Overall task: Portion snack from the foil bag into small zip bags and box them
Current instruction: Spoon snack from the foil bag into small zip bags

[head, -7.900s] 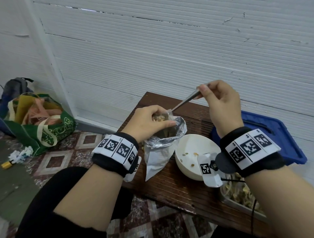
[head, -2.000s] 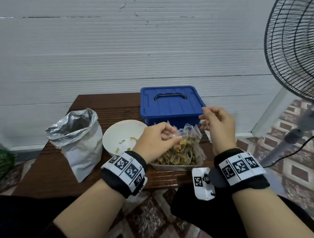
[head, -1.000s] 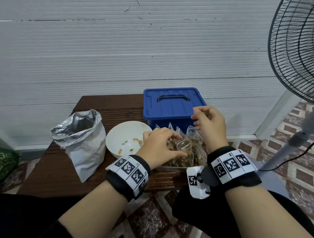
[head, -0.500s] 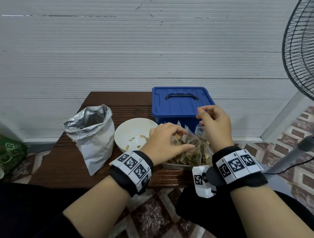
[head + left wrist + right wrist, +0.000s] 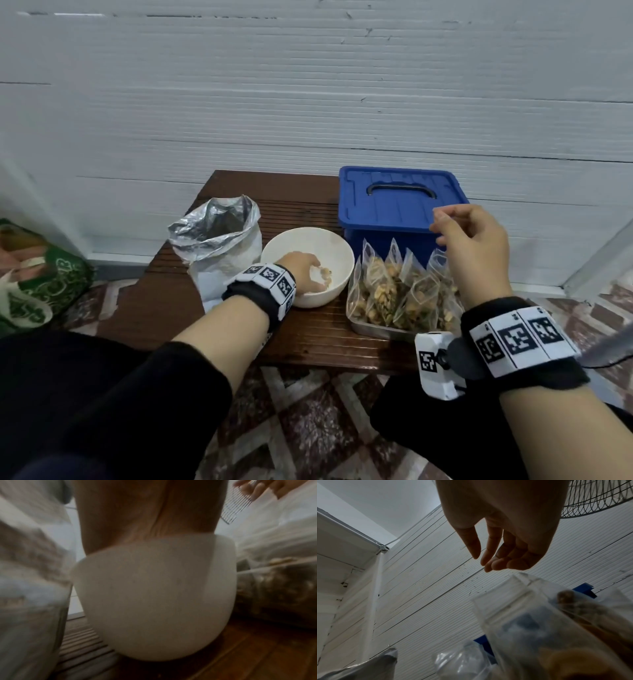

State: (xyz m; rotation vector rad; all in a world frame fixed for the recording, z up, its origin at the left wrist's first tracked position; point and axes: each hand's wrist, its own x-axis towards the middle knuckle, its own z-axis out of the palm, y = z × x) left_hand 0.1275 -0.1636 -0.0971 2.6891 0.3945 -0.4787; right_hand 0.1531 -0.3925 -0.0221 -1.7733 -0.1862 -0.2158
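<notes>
Head view. A low wooden table [image 5: 164,308] stands against a white ribbed wall [image 5: 308,102]. Along it, left to right: the foil bag [image 5: 219,246], upright with its mouth open, near the left edge; a white bowl [image 5: 337,253] just beside it; a metal tray [image 5: 370,329] at the front right edge, packed with filled zip bags [image 5: 387,291] standing upright; a blue box [image 5: 394,202] behind the tray, lid on, against the wall. Bare wood lies in front of the foil bag and bowl. The left hand [image 5: 303,270] reaches down into the bowl, fingertips among a few snack pieces; whether they pinch anything cannot be told. The right hand [image 5: 476,246] hangs above the zip bags, in front of the box, fingers loosely curled and holding nothing. A green bag [image 5: 44,277] sits on the patterned floor at left.

Left wrist view. The bowl's outer wall [image 5: 154,595] fills the frame, with the wrist passing over its rim; the fingers are hidden inside. The picture is blurred.

Right wrist view. Seen from below, the right hand's fingers [image 5: 498,561] curl gently together, thumb slightly apart, clear of the zip-bag tops [image 5: 522,601]. A fan grille [image 5: 597,496] shows at upper right, which the head view lacks.
</notes>
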